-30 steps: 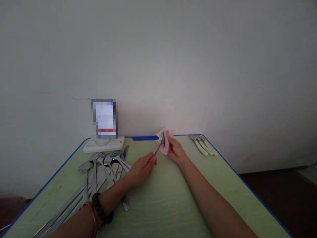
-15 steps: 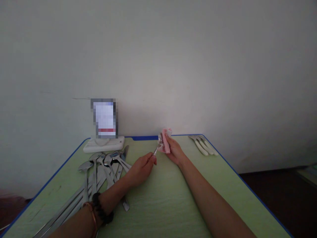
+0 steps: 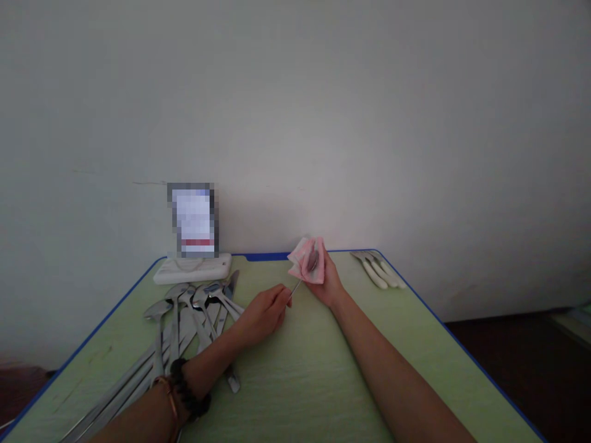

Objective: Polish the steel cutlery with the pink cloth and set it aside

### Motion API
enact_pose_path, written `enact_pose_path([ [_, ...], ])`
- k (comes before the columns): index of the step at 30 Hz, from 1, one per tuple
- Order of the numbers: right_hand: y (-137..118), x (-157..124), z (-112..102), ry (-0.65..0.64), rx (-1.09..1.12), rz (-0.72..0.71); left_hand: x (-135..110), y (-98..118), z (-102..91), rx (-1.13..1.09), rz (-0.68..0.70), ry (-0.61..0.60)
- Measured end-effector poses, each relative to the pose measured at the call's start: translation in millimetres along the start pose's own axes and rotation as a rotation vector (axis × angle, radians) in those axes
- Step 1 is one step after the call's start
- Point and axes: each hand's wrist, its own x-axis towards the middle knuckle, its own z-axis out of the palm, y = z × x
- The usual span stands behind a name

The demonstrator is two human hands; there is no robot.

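Observation:
My left hand (image 3: 265, 312) is closed round the handle of a metal spoon (image 3: 313, 261), which slants up to the right. The spoon's bowl rests against a pink and white cloth or tissue (image 3: 318, 245), spread open behind it. My right hand (image 3: 331, 280) holds this cloth from behind and from the right, its fingers mostly hidden by it. Below and left of my left hand lies a heap of metal cutlery (image 3: 203, 298), with several spoons and a knife (image 3: 233, 283), partly covered by my left forearm.
Several forks with cream handles (image 3: 375, 274) lie side by side at the table's back right corner. A white stand or box (image 3: 191, 269) and a blurred-out screen (image 3: 194, 218) stand at the back left. The green table (image 3: 295, 381) has a blue edge, with a wall behind.
The cloth has opened out from its folded wrap, so the spoon's bowl now shows on it. My right hand has turned slightly; my left hand has hardly moved.

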Motion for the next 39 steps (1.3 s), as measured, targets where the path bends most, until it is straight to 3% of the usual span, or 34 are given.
enact_pose_path([
  [13, 3.6, 2.1, -3.7, -0.054, 0.064, -0.051, -0.8, -1.1, 0.0, -0.066, 0.074, 0.145],
  [20, 6.2, 2.9, -9.1, 0.013, -0.033, -0.017, 1.8, -5.7, 1.5, -0.126, 0.009, 0.027],
  [29, 10.8, 1.6, -5.8, 0.057, -0.182, -0.048, 2.3, -6.7, 0.2, -0.094, 0.030, 0.016],
  [39, 10.3, -2.2, -4.5, 0.018, -0.249, -0.016, 0.3, -3.5, -0.2, -0.068, 0.037, -0.022],
])
